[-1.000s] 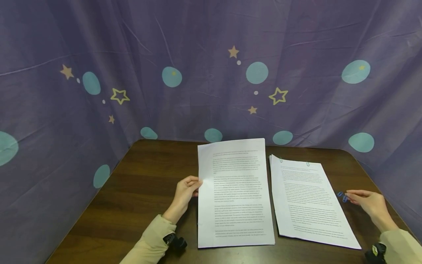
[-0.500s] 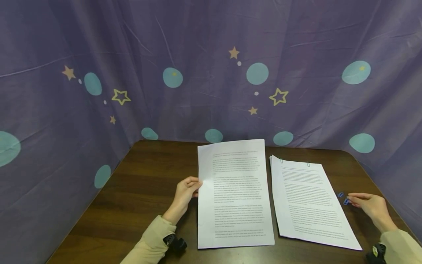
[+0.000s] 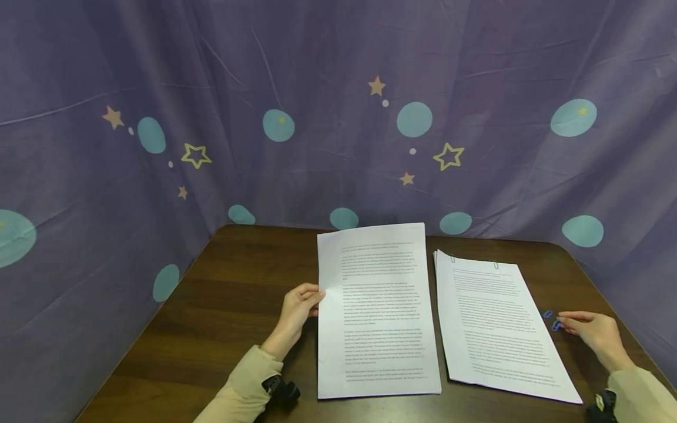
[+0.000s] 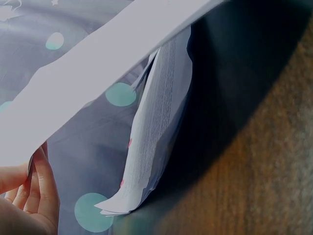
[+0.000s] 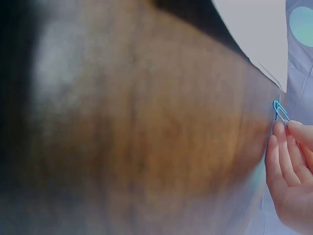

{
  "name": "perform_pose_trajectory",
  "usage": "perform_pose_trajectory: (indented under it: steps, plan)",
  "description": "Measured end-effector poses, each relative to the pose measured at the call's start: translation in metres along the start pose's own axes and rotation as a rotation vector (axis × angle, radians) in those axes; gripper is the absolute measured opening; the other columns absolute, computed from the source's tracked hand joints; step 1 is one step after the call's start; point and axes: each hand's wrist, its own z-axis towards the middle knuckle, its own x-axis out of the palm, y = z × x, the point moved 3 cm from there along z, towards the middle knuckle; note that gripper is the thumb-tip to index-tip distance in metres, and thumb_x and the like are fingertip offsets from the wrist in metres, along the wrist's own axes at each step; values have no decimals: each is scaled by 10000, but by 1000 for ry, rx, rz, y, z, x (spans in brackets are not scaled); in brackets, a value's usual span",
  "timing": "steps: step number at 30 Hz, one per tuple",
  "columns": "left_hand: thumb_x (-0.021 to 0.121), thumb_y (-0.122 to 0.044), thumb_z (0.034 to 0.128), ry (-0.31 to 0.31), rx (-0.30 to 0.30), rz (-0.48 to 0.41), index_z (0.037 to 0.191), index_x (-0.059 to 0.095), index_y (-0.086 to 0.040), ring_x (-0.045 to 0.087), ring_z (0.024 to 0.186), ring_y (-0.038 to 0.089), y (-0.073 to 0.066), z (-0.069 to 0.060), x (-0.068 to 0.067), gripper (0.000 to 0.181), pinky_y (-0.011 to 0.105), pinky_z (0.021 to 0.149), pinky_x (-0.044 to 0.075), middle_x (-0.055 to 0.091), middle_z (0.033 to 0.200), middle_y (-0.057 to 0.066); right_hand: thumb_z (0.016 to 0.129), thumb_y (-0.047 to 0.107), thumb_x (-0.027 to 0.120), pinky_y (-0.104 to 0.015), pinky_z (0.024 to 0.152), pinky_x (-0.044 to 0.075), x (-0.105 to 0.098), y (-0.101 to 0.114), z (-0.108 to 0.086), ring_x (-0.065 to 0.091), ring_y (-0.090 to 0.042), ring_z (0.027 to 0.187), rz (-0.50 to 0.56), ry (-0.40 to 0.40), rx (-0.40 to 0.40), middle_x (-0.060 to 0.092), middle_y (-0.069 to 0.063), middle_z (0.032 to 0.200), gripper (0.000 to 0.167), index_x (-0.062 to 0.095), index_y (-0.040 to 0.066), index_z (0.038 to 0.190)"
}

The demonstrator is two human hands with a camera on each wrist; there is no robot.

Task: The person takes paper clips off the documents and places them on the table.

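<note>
The left hand [image 3: 297, 311] pinches the left edge of a printed paper stack [image 3: 378, 311], thumb on top; in the left wrist view the hand [image 4: 32, 196] grips the lifted sheets [image 4: 93, 73]. At the right, the right hand [image 3: 597, 335] pinches a blue paper clip [image 3: 556, 325] between thumb and fingertips. A second blue clip [image 3: 548, 314] lies just beyond it. The right wrist view shows the hand [image 5: 293, 166] with a clip [image 5: 280, 111] at its fingertips, near a paper corner [image 5: 274, 58].
A second printed stack [image 3: 502, 329] lies slanted between the first stack and the right hand, with green clips [image 3: 496, 265] on its top edge. The brown wooden table [image 3: 238, 276] reaches back to a purple patterned curtain [image 3: 328, 164].
The right hand has shifted slightly right and toward the person; the clip at its fingertips has come a little away from the other one. The left hand stays in place on the paper.
</note>
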Motion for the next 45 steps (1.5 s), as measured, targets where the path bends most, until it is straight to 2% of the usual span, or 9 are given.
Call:
perform_pose_trajectory:
  steps: [5, 15, 24, 26, 30, 34, 40, 43, 45]
  plan:
    - [589, 27, 803, 3, 1, -9, 906, 556, 106, 548, 570, 97, -4, -2, 1, 134, 209, 489, 456, 621, 683, -1, 785, 81, 628, -201, 508, 491, 0, -1, 0, 587, 13, 563, -16, -3, -13, 650, 12, 690, 345, 559, -212, 952]
    - [610, -18, 807, -1, 8, -12, 916, 574, 81, 546, 580, 95, 9, 6, -1, 152, 209, 485, 454, 625, 694, -11, 798, 93, 625, -212, 494, 485, 2, 4, 0, 586, 7, 561, -60, -13, -16, 662, -70, 715, 357, 551, -202, 987]
    - [613, -12, 801, -9, 14, -15, 916, 573, 86, 539, 579, 95, 8, 6, -1, 156, 207, 487, 451, 623, 688, -12, 843, 78, 563, -244, 535, 502, 14, 26, 2, 585, 20, 604, -55, 6, -45, 652, -187, 830, 328, 539, -188, 1036]
    - [615, -9, 798, -11, 19, -16, 912, 573, 86, 539, 577, 97, 7, 5, -1, 154, 201, 486, 449, 623, 687, -10, 840, 86, 569, -242, 541, 500, 19, 32, 4, 579, 28, 615, -40, 20, -48, 655, -166, 834, 321, 553, -174, 1028]
    - [614, -2, 793, -13, 29, -25, 898, 568, 85, 543, 571, 99, 7, 5, 0, 144, 191, 476, 444, 621, 682, -6, 829, 160, 608, -226, 548, 496, 29, 33, 15, 599, 3, 645, 7, 57, -115, 667, -77, 819, 343, 586, -131, 1009]
    - [613, 6, 789, -14, 33, -34, 877, 569, 78, 541, 562, 102, 9, 5, 0, 122, 189, 467, 439, 616, 668, -8, 815, 251, 639, -206, 547, 494, 45, 16, 35, 618, -22, 665, 29, 38, -203, 666, 57, 784, 347, 628, -53, 982]
    - [613, -7, 796, -9, 35, -21, 891, 572, 77, 545, 574, 115, 10, 6, -1, 133, 214, 487, 452, 623, 684, -1, 826, 257, 622, -214, 595, 507, 72, 5, 55, 635, -62, 712, 20, 20, -306, 670, 22, 857, 312, 634, 2, 1005]
    - [604, -7, 805, 5, 29, -7, 902, 568, 88, 547, 583, 117, 5, 3, 0, 141, 231, 499, 459, 625, 697, 6, 812, 258, 636, -223, 603, 510, 85, 10, 59, 639, -81, 722, 53, 38, -329, 670, -1, 878, 284, 646, 44, 999]
    - [601, -2, 806, 12, 23, -3, 905, 566, 95, 547, 582, 115, 3, 3, 0, 143, 235, 503, 460, 626, 702, 12, 822, 203, 631, -239, 616, 513, 86, 44, 39, 636, -78, 722, 69, 82, -335, 665, -71, 903, 273, 636, 5, 1008]
